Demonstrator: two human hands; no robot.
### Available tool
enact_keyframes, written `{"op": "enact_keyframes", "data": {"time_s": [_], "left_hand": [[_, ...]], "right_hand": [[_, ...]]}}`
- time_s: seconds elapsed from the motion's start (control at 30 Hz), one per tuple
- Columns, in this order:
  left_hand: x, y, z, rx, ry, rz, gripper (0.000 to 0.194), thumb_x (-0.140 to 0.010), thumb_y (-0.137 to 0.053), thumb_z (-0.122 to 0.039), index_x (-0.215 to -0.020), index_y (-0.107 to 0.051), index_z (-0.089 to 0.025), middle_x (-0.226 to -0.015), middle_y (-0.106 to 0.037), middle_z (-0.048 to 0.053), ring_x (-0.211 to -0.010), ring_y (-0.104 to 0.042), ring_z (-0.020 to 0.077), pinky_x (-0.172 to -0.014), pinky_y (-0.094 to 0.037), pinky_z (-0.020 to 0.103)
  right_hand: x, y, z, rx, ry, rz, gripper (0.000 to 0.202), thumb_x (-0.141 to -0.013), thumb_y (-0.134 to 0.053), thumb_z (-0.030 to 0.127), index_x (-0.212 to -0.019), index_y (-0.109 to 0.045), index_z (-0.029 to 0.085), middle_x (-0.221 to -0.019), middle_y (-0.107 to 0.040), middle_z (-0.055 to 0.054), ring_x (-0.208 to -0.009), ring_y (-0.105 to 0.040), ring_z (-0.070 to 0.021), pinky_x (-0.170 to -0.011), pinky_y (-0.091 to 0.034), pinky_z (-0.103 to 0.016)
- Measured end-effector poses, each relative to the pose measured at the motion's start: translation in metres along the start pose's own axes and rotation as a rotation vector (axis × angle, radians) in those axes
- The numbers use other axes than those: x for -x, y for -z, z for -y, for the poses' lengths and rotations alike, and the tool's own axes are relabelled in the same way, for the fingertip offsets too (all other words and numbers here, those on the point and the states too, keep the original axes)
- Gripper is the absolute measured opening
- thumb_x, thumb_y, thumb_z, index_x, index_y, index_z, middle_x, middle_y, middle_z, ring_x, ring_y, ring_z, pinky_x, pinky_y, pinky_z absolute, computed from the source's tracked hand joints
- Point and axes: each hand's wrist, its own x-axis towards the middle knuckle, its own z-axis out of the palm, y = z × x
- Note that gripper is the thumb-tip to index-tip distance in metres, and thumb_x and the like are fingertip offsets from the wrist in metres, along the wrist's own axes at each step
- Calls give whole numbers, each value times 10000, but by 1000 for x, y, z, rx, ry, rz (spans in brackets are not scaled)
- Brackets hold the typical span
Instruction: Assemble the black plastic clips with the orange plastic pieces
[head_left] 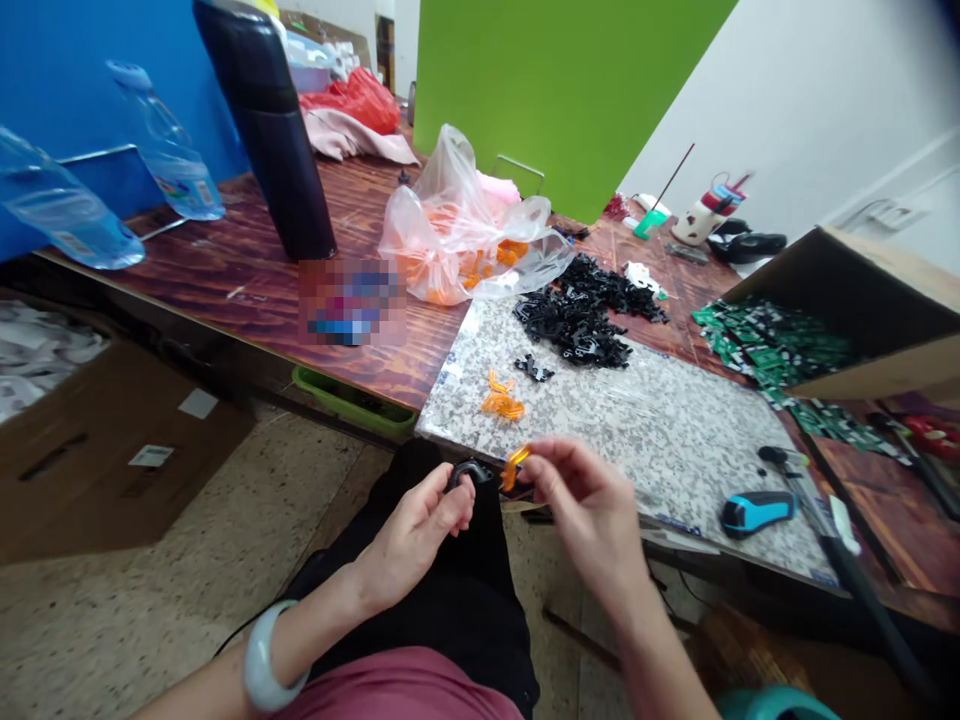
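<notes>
My left hand point(420, 525) is closed on a small curved black part point(471, 470), over my lap just off the table edge. My right hand point(589, 500) pinches an orange plastic piece point(514, 468) between thumb and fingers, a short way to the right of the black part. The two pieces look close but apart. On the speckled board point(645, 430) beyond my hands lie a few orange pieces point(502, 405) and a small group of black pieces point(534, 369). A large heap of black pieces point(581, 315) sits at the board's far side.
A clear bag point(469, 240) with orange pieces stands behind the board. To its left are a dark flask point(277, 150) and plastic bottles point(176, 160). At right lie a blue-black tool point(757, 513), a long-handled tool point(832, 545) and green pieces point(765, 345) spilling from a box point(885, 300).
</notes>
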Motion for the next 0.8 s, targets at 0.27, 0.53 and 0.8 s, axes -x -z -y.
{"op": "enact_keyframes", "data": {"time_s": [0.27, 0.53, 0.8], "left_hand": [[4, -7, 2, -194, -22, 54, 306, -901, -436, -489, -873, -472, -187, -770, -452, -27, -692, -431, 126, -642, -391, 240], [3, -12, 3, -356, -129, 53, 266, -971, -324, -346, -810, -466, -190, -751, -481, -24, -680, -460, 120, -652, -386, 240], [0, -13, 4, -463, -164, 39, 242, -977, -320, -288, -806, -461, -192, -738, -494, -28, -661, -478, 113, -646, -376, 240]], "right_hand": [[29, -30, -13, 182, 186, -73, 113, -865, -544, 140, -922, -610, 211, -937, -654, -66, -918, -607, -193, -775, -495, -317], [32, -26, -17, 154, 199, -91, 119, -862, -558, 127, -944, -616, 190, -883, -659, -48, -802, -623, -151, -674, -515, -254], [33, -25, -18, 142, 192, -94, 124, -852, -572, 107, -940, -619, 180, -877, -655, -36, -801, -618, -134, -686, -507, -229]]}}
